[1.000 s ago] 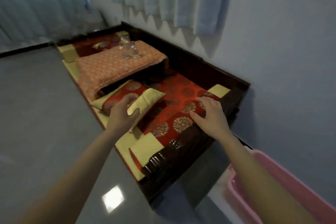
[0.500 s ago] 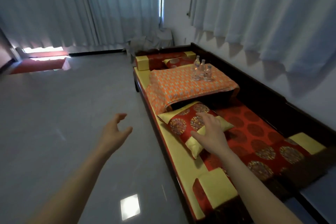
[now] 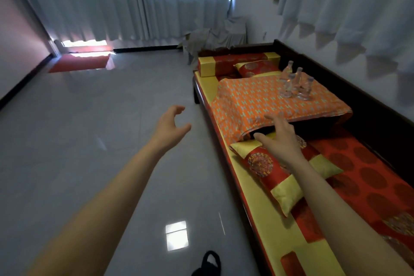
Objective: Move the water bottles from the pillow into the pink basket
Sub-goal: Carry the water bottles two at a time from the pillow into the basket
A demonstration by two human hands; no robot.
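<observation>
A cluster of clear water bottles (image 3: 295,84) stands upright on the orange patterned pillow (image 3: 268,102) toward the far end of a long wooden daybed (image 3: 367,119) set against the wall. The pink basket is nowhere in this view. Both arms reach forward, bare and empty. The left hand (image 3: 169,125) hangs over the grey tiled floor (image 3: 89,141), beside the daybed and well apart from the bottles — fingers curled loosely, thumb spread, its grip open on nothing. The right hand (image 3: 281,139) is stretched out above a red and yellow cushion (image 3: 277,172), its spread fingers at the near edge of the orange pillow — open too, holding nothing. Another red cushion (image 3: 257,68) and a bolster (image 3: 226,64) lie beyond the pillow, and pale curtains (image 3: 134,0) cover the far wall.
</observation>
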